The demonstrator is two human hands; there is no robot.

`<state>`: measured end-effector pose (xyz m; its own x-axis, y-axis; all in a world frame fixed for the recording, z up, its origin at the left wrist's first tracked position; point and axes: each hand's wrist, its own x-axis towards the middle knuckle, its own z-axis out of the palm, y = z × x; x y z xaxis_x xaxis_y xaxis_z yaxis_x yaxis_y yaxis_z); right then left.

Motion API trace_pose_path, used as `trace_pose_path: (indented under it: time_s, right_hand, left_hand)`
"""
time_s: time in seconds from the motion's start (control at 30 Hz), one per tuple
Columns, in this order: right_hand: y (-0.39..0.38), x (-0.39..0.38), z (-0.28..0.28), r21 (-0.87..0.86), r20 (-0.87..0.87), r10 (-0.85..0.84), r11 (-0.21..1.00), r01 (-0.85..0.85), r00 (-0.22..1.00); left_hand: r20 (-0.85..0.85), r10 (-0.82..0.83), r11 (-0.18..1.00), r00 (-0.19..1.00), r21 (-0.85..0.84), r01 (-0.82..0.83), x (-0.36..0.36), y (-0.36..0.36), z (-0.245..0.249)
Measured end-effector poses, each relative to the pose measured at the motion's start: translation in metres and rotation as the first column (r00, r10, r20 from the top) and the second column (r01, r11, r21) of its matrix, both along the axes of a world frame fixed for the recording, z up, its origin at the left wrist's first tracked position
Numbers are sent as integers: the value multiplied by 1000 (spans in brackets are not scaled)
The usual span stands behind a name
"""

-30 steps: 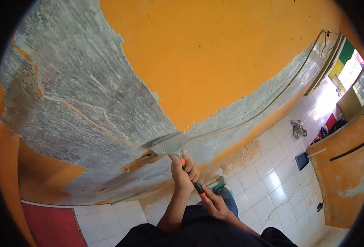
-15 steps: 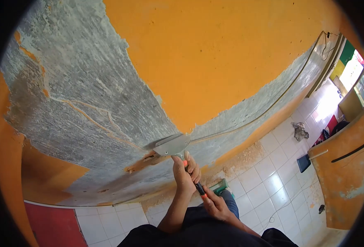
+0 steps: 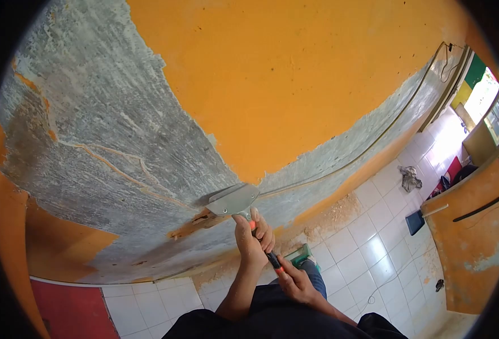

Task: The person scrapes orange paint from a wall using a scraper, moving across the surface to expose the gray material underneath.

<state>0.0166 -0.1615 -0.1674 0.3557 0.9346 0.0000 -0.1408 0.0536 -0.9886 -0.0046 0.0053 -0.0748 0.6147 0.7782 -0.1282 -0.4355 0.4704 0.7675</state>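
Cable (image 3: 397,117) on wall (image 3: 294,85) nr scraper (image 3: 233,201); debris (image 3: 335,217) on flr (image 3: 342,242).

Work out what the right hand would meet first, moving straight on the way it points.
Along the scraper handle, the right hand would probably meet the left hand first, though depth is unclear.
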Motion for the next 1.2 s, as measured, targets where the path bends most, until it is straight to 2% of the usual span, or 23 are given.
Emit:
trace_pose_path:
  time_s: [0.13, 0.27, 0.33, 0.43, 0.53, 0.63, 0.77, 0.83, 0.93, 1.0, 1.07, 1.1, 1.2]
  right_hand:
    - [-5, 2, 1, -60, 22, 29, 998, -28, 999]
    - [-3, 3, 10, -12, 50, 10, 1000, -10, 999]
    - [-4, 5, 14, -72, 69, 17, 997, -12, 997]
    - [-5, 1, 1, -21, 50, -4, 1000, 5, 999]
    - [-6, 12, 24, -101, 89, 45, 994, -36, 995]
    - [-5, 5, 10, -81, 82, 10, 997, -3, 997]
    - [-6, 13, 28, -107, 116, 34, 994, -21, 993]
    - [-5, 10, 24, -118, 58, 31, 993, -24, 998]
    - [-3, 15, 27, -82, 63, 39, 996, -34, 997]
    - [-5, 15, 27, -98, 70, 63, 994, -56, 996]
    - [-3, 8, 17, -59, -45, -7, 998, 4, 999]
    - [-2, 11, 17, -52, -41, -6, 999, 4, 999]
    - [-6, 10, 27, -69, 23, 53, 996, -51, 998]
  left_hand:
    - [21, 17, 1000, 1000, -17, -16, 1, -1, -4]
    - [2, 12, 1000, 1000, -17, -12, 1, 0, 1]
    - [4, 11, 1000, 1000, -14, -11, -1, -2, 1]
    - [-9, 14, 1000, 1000, -20, -14, 2, 1, 0]
    - [26, -3, 1000, 1000, -24, 4, 0, -3, 2]
    - [3, 19, 999, 1000, -38, -19, 2, 0, 1]
    - [29, 9, 999, 1000, -40, -8, 1, -3, 2]
    - [65, 11, 1000, 998, -30, -9, 3, -1, 3]
    - [14, 18, 1000, 1000, -18, -18, 1, -2, 9]
    - [54, 38, 998, 998, -53, -35, 4, -2, 11]
    - [22, 37, 999, 999, -24, -37, 2, -5, 7]
    - [-12, 35, 999, 999, 8, -35, 3, -4, 7]
    - [31, 54, 999, 998, -8, -53, 4, -3, 19]
